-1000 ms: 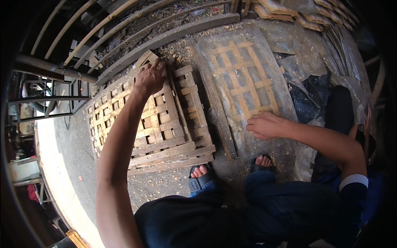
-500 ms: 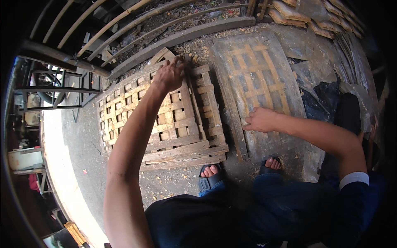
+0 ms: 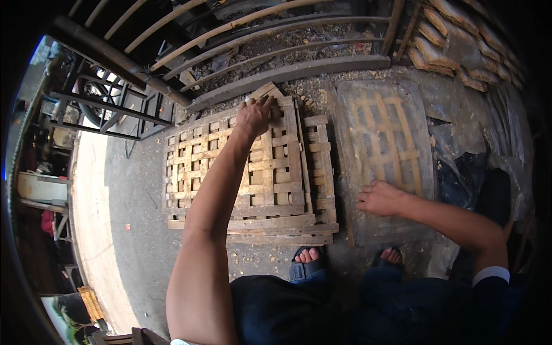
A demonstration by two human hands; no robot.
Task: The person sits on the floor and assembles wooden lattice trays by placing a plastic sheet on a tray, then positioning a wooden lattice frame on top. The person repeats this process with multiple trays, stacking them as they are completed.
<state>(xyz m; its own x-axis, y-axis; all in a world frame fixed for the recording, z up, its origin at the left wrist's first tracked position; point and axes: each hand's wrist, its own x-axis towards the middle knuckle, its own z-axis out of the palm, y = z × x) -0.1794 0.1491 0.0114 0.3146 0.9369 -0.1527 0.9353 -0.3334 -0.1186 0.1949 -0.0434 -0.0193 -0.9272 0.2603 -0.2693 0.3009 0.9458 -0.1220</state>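
My left hand (image 3: 255, 117) is over the far right part of a wooden lattice panel (image 3: 261, 172), its fingers bent and a little apart. Their tips are at the far edge, and I make out nothing held in them. Beneath that panel lie more wooden panels, the lowest jutting out to the right (image 3: 319, 152). Over to the right, my right hand (image 3: 380, 198) is curled near the left side of a cloudy plastic sheet (image 3: 368, 230). Yellowish lattice strips (image 3: 391, 141) show through the sheet. Whatever the right fingers may pinch is hidden.
Beyond the panels runs a grey beam (image 3: 293, 76) below a slatted wooden rack (image 3: 241, 43). Stacked flat boards (image 3: 443, 52) stand at the far right. Dark crumpled plastic (image 3: 460, 178) lies beside the sheet. A black metal frame (image 3: 109, 109) stands at left. My sandalled feet (image 3: 307, 261) are close by.
The view has shifted, so everything sits lower and farther right. My left hand has slid slightly left along the panel's far edge. The right hand stays near the sheet's left side, its fingers more curled.
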